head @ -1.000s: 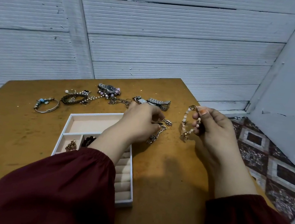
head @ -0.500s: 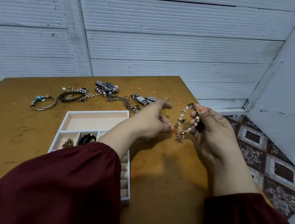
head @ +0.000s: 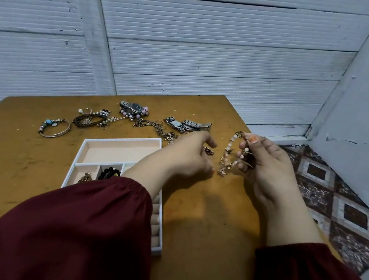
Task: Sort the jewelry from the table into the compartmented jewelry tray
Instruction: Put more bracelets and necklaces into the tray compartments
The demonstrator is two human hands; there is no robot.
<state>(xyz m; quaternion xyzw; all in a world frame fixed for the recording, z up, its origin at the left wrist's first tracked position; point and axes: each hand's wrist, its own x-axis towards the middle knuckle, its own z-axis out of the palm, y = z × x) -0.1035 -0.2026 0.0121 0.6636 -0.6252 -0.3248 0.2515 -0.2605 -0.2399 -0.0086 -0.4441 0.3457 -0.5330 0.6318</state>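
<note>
My right hand [head: 267, 168] holds a pink beaded bracelet [head: 229, 151] with gold charms, pinched at the top and hanging in a loop above the table. Just left of it is my left hand [head: 183, 156], fingers loosely spread and thumb tip close to the bracelet's lower end, gripping nothing that I can see. The white compartmented tray [head: 122, 139] lies under my left forearm. Its large back compartment is bare; two small ones hold a black bead piece [head: 109, 173] and a gold piece [head: 85, 177]. My sleeve hides much of the tray.
Loose jewelry lies along the far side of the wooden table [head: 8, 174]: a bangle with a blue bead [head: 55, 126], a dark braided bracelet [head: 89, 119], a dark-dial watch [head: 135, 108], a silver watch [head: 185, 124] and gold chains [head: 156, 128]. Patterned floor tiles [head: 336, 199] show beyond the right edge.
My left hand left the chain on the table and moved right, up to the bracelet. My right hand has kept its hold on the bracelet and stayed roughly in place.
</note>
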